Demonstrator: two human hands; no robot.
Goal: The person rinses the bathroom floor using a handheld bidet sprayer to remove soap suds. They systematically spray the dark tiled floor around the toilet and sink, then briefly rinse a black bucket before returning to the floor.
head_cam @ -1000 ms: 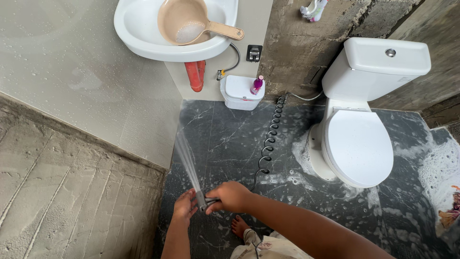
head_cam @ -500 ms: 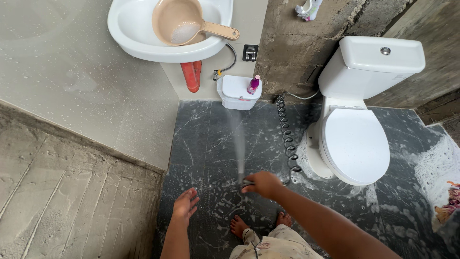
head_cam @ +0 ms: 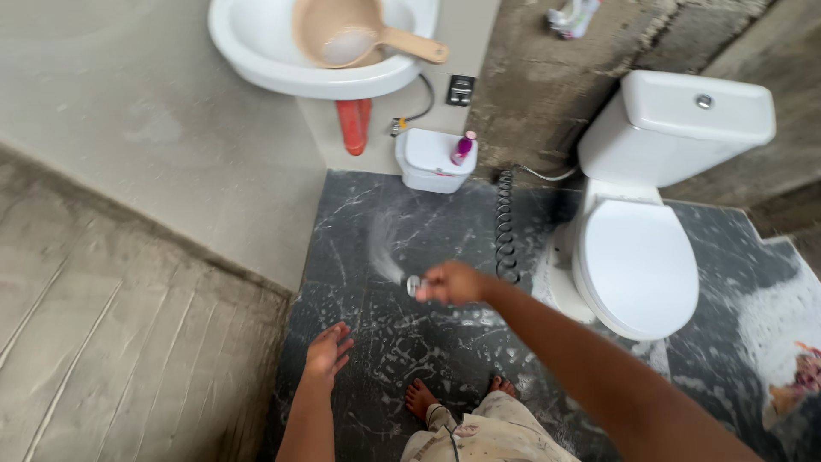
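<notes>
My right hand (head_cam: 455, 282) is closed around a small metal spray nozzle (head_cam: 415, 285), held out over the dark marbled floor (head_cam: 376, 231). A thin jet of water (head_cam: 386, 261) leaves the nozzle toward the upper left. A black coiled hose (head_cam: 505, 227) runs from near my right hand up to the wall beside the toilet. My left hand (head_cam: 327, 352) hangs lower left with its fingers loosely apart and nothing in it. My bare feet (head_cam: 421, 399) stand on the wet, soapy floor below.
A white toilet (head_cam: 641, 248) with its lid down stands at right. A white sink (head_cam: 256, 51) at the top holds a tan plastic scoop (head_cam: 342, 34). A small white bin (head_cam: 432, 158) with a pink bottle (head_cam: 463, 148) sits against the wall. Rough concrete lies left.
My left hand let go of the nozzle and dropped to the left. My right hand carried the nozzle right and away from me, and the water jet swung round.
</notes>
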